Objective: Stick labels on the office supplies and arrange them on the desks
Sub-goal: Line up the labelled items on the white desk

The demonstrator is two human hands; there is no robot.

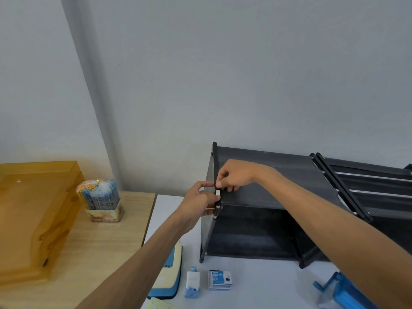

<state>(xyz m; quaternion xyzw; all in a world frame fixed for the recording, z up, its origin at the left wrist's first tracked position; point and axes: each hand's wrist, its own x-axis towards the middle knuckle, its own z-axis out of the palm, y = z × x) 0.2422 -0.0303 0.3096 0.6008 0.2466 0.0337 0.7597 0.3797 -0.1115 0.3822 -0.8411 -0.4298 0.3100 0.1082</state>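
A black two-tier shelf rack (267, 181) stands on the white desk (256, 284). At its front left post my left hand (198, 204) and my right hand (234, 175) meet. Between their fingertips is a small white label (217, 192), lying against the post near the top shelf's corner. My right thumb and fingers pinch its upper end, and my left fingers curl round the post below it. Near the desk's front lie a blue and cream hole punch (169, 277), a small white and blue stapler (192, 284) and a box of binder clips (219, 279).
A second black rack (367, 186) leans behind the first at the right. A blue sharpener (343, 293) sits at the front right. On the wooden desk (93, 253) to the left are an amber plastic tray (33, 219) and a box of patterned pencils (100, 197).
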